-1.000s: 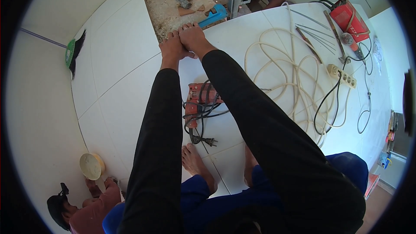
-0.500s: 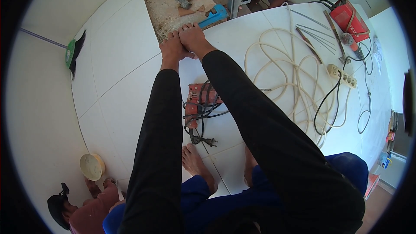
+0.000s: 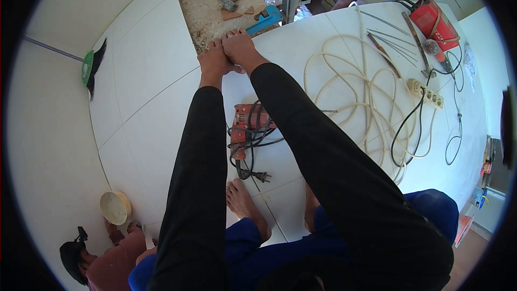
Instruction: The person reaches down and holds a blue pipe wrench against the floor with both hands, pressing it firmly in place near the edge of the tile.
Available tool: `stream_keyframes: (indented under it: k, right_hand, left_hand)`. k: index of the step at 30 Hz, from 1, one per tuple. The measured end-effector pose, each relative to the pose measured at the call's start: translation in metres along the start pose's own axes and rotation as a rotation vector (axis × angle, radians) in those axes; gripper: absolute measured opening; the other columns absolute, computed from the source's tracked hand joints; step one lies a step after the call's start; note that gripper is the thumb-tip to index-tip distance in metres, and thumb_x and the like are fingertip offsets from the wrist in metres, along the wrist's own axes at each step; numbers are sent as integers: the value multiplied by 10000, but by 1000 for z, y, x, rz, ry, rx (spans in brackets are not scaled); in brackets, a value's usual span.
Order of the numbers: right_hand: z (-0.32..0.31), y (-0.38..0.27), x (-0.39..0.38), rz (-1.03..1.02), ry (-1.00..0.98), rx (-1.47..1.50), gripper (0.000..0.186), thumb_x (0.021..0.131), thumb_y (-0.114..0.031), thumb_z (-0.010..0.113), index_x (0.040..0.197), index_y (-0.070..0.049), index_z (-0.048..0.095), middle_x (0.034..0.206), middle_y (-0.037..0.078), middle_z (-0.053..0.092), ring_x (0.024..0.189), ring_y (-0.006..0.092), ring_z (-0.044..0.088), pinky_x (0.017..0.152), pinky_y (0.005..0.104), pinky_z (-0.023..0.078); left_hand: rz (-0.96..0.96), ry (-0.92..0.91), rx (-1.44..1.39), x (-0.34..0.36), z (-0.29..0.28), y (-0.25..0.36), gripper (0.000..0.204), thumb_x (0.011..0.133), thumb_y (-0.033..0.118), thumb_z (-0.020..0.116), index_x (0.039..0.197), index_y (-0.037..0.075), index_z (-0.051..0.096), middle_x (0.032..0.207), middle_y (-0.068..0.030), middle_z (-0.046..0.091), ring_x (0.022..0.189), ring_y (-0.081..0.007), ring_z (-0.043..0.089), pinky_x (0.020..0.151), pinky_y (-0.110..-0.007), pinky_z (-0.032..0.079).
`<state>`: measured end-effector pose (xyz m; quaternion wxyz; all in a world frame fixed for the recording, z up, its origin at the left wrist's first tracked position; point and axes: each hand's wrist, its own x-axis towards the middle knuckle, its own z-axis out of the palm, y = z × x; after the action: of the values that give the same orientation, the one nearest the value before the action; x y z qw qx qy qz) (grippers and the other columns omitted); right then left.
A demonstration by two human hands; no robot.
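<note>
My left hand and my right hand are side by side and touching, out ahead at the edge of the white tiled floor. Their fingers are bent and closed; whatever they may hold is hidden beneath them. Just beyond my right hand lies a blue tool, shaped like a saw handle. A hammer with a wooden handle rests farther off on rough ground, among broken brown tile pieces. Between my forearms lies a red power drill, its black cord wrapped around it.
A cream extension cord sprawls to the right, ending in a power strip. Beyond are metal rods, an angle grinder and a red machine. A broom and a bucket stand left. Two other people are nearby.
The person beyond the metal frame has shifted, and brighter ground shows behind the hammer. Both of my hands stay in place.
</note>
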<state>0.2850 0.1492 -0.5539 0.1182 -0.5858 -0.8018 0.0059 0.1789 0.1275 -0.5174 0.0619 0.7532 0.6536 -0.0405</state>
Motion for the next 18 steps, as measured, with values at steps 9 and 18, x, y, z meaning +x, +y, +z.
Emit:
stream_keyframes:
  k: [9,18]
  right_hand:
    - [1,2,-1,-5,5,2,303,955,-248,533,1171,-75,657,1228,124,670,1220,270,598,1041,466,406]
    - [-2,-1,-1,-19,0,-19,313,949,-247,545,1189,-74,650,1225,123,671,1207,273,606,1035,466,408]
  left_hand:
    - [-14,-12,-20,3,3,1,1206,432,507,996,1430,126,437,1386,-81,557,1276,-356,580,1042,-540,459]
    - [40,34,6,3,5,-6,1051,535,514,934,1380,100,467,1336,-123,578,1202,-364,623,972,-502,524]
